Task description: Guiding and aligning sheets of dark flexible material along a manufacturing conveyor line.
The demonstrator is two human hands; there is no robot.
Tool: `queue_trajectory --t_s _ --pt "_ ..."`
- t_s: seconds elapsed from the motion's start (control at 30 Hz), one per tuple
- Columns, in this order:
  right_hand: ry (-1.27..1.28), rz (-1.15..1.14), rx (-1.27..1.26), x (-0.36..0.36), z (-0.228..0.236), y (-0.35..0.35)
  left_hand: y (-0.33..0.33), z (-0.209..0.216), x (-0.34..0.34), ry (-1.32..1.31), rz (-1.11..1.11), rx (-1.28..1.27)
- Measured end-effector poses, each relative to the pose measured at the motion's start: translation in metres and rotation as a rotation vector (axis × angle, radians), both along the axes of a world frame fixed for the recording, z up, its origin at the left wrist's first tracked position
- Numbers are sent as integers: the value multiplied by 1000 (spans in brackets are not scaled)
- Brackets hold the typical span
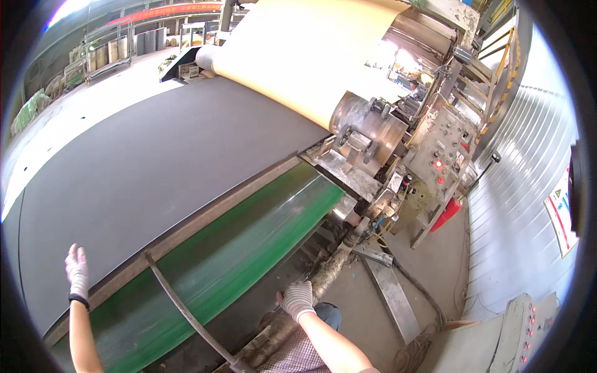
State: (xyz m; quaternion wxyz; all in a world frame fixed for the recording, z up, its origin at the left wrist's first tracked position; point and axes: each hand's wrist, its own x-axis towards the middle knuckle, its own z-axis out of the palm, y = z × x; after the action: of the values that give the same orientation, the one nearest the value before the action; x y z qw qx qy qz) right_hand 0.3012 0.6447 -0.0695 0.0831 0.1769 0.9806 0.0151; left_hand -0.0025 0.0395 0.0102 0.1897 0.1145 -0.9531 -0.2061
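The gloved left hand, lower left, is flat with fingers extended over the edge of a wide dark sheet; contact is unclear. The gloved right hand, lower centre, is curled closed beside a grimy bar; whether it grips it is unclear. Between them, a curved rod crosses a green panel. Beyond: a yellow sheet, top centre; a control panel, right.
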Motion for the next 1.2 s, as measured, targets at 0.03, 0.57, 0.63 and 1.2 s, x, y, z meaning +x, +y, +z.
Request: queue_trajectory --t_s 0.03,0.57,0.63,1.2 --pt "116 33 23 4 -4 3 -15 19 11 -112 166 -80" --pt "89 52 -93 9 -9 0 148 61 57 -221 -538 29" --pt "63 90 -113 11 -2 -6 148 37 61 -41 -550 353" --pt "-29 68 -34 10 -7 0 -84 46 84 -156 188 -168"
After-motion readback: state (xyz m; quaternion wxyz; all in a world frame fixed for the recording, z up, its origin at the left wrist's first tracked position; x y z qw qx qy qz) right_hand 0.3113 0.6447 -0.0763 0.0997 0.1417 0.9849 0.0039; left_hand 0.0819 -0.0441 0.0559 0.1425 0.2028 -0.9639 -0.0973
